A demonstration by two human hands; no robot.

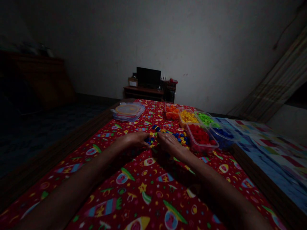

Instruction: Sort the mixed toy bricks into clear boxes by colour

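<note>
Several small blue and yellow plastic pieces [178, 138] lie in a loose pile on a red patterned cloth [144, 172]. My left hand [138, 140] rests at the pile's left side, its thumb and fingers apart beside a few blue pieces. Close by on the right, my right hand [167, 141] is closed, knuckles up, over the pile. Its fingertips are hidden, so what they hold cannot be made out. A dark blue piece [156, 127] lies just beyond the two hands.
To the right stand clear tubs of orange [172, 111], yellow [188, 117], green [205, 119], red [200, 135] and blue pieces [222, 132]. Stacked lids [128, 111] lie at the far left of the cloth. A monitor [148, 77] stands on a desk by the wall.
</note>
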